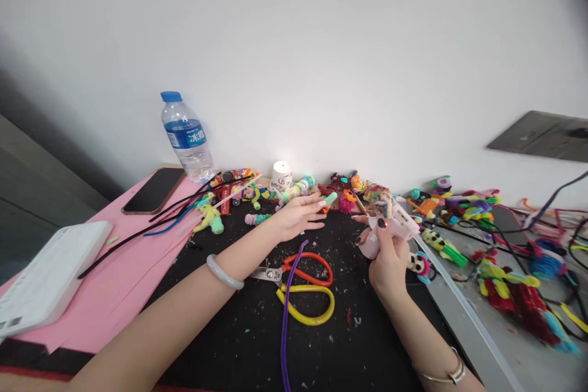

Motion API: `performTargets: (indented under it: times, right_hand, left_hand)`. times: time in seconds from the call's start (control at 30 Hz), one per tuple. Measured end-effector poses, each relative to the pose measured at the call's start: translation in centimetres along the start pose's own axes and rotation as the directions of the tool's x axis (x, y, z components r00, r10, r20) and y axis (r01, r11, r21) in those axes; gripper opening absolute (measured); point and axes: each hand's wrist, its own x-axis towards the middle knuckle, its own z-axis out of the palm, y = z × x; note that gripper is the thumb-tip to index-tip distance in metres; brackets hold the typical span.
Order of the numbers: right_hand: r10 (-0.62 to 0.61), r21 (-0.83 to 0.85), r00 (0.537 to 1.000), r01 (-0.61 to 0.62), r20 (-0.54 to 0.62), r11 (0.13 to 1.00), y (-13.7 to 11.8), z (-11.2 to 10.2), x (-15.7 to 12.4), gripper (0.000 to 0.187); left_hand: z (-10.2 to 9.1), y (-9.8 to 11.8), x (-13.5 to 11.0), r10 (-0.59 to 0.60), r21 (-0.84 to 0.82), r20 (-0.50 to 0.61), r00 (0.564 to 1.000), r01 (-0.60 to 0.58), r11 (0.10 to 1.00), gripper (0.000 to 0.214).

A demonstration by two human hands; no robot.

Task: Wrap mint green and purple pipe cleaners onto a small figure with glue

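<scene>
My left hand (298, 215) reaches forward over the black mat (239, 343), its fingers stretched out. The fingertips touch a small mint-green fuzzy piece (329, 199) close to the row of pipe-cleaner figures (294, 190) along the wall. My right hand (388, 257) is wrapped round the grip of a pink glue gun (394, 225) with a small red light on it; its nozzle points to the far left, toward the green piece. Scissors with orange and yellow handles (307, 286) and a purple pipe cleaner (288, 318) lie between my forearms.
A water bottle (186, 138), a dark phone (153, 190), pink paper (114, 269) and a white box (48, 275) are on the left. A white tape roll (282, 174) stands by the wall. Many colourful pipe-cleaner crafts (505, 282) and cables crowd the grey surface at right.
</scene>
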Motion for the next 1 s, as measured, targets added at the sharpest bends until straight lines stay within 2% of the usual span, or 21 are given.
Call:
performTargets:
  times: [0.1,0.2,0.3,0.37,0.43,0.57,0.67,0.73,0.83,1.0]
  right_hand:
    - [0.005,0.000,1.000,-0.005,0.018,1.000,0.2,0.0,-0.1,0.020]
    - [0.046,-0.028,0.998,-0.044,0.049,0.999,0.3,0.0,-0.3,0.022]
    - [0.112,-0.031,0.981,-0.108,0.161,0.994,0.4,0.0,-0.5,0.024]
    - [0.154,-0.024,0.950,-0.153,0.273,0.988,0.3,0.0,-0.7,0.027]
    - [0.199,-0.050,0.899,-0.195,0.389,0.980,0.3,0.0,-0.9,0.028]
    - [0.275,-0.209,0.802,-0.191,0.531,0.959,0.2,-0.1,-1.3,0.031]
    - [0.321,-0.338,0.775,-0.148,0.545,0.930,0.1,0.0,-1.5,0.032]
    - [0.334,-0.393,0.779,-0.123,0.530,0.911,0.0,0.2,-1.5,0.031]
    - [0.314,-0.443,0.798,-0.066,0.515,0.894,0.0,0.3,-1.5,0.024]
    - [0.284,-0.496,0.797,0.021,0.533,0.868,0.6,0.1,-1.5,0.018]
  left_hand:
    - [0.4,1.1,-1.3,-0.027,0.157,-0.030,0.999,0.031,0.987,0.033]
    - [0.1,1.8,-2.9,0.035,0.303,-0.122,0.992,0.004,0.953,0.022]
    - [-0.6,1.8,-4.7,0.119,0.400,-0.210,0.970,-0.026,0.916,0.017]
    - [-1.1,1.4,-5.9,0.222,0.527,-0.234,0.946,-0.068,0.847,0.013]
    - [-1.6,0.7,-7.1,0.375,0.652,-0.236,0.897,-0.140,0.745,0.011]
    - [-2.6,-0.3,-8.7,0.645,0.858,-0.125,0.754,-0.244,0.452,0.010]
    - [-3.1,-0.5,-9.1,0.741,0.937,0.026,0.671,-0.275,0.216,0.010]
    - [-3.4,-0.6,-9.3,0.771,0.950,0.117,0.626,-0.296,0.096,0.010]
    - [-3.6,-0.7,-9.5,0.779,0.942,0.210,0.591,-0.337,0.001,0.010]
    - [-3.6,-0.9,-9.8,0.766,0.937,0.244,0.594,-0.349,-0.027,0.011]
